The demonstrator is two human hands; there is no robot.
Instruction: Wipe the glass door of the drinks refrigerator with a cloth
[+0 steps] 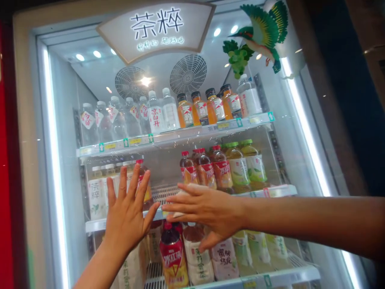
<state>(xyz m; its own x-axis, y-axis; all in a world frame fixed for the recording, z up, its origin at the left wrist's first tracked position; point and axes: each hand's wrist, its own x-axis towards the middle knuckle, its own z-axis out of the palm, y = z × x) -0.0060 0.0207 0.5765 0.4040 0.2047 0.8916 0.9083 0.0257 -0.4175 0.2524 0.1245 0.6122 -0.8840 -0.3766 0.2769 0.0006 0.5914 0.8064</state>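
My left hand (128,214) is held up with its fingers spread, palm against the glass door of a drinks fridge, and holds nothing. My right hand (210,210) reaches in from the right with its fingers stretched to the left. Under its palm and fingers is a white tissue or cloth (182,196), pressed against the glass and mostly hidden. Behind the glass, bottles of red-capped iced tea (206,166) stand near my right hand, and white-labelled bottles (96,192) stand behind my left.
The upper shelf (180,134) carries several clear and orange bottles. More bottles, including a red-labelled one (173,257), stand on the lower shelf. A lit sign (158,30) and a bird picture (264,32) are at the top. Bright light strips (55,160) run down both sides.
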